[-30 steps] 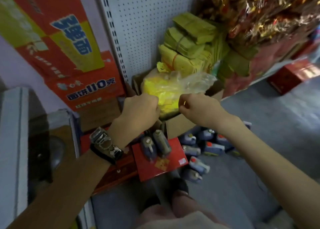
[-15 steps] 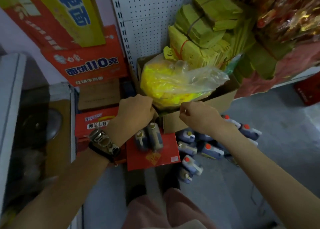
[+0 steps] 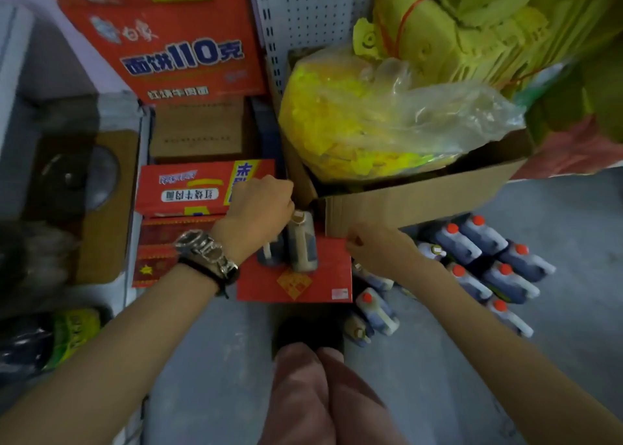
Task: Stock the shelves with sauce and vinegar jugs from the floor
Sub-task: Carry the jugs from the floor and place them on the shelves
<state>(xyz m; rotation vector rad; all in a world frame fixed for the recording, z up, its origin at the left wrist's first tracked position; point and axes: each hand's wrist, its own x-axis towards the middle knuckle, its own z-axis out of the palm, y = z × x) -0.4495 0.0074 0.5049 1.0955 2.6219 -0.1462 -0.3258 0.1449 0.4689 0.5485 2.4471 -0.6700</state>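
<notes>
Two jugs, one pale (image 3: pixel 302 242) and one dark (image 3: pixel 269 254), lie on a flat red box (image 3: pixel 296 283) on the floor. Several dark jugs with red caps (image 3: pixel 488 259) lie on the grey floor to the right, partly under a cardboard box (image 3: pixel 414 202). The box holds a clear bag of yellow paper (image 3: pixel 364 124). My left hand (image 3: pixel 261 208), with a watch on its wrist, is curled at the box's near left corner, its fingertips hidden. My right hand (image 3: pixel 374 245) pinches the lower front edge of the box.
Red noodle cartons (image 3: pixel 182 47) (image 3: pixel 199 188) and a brown carton (image 3: pixel 199 131) are stacked at left beside a white pegboard shelf back (image 3: pixel 303 13). Yellow paper bundles (image 3: pixel 472 23) fill the shelf at upper right. My legs (image 3: pixel 313 394) stand on the floor below the red box.
The view has dropped and closed in on the box and jugs. Both hands stay on the cardboard box, and my right hand now sits lower on its front edge.
</notes>
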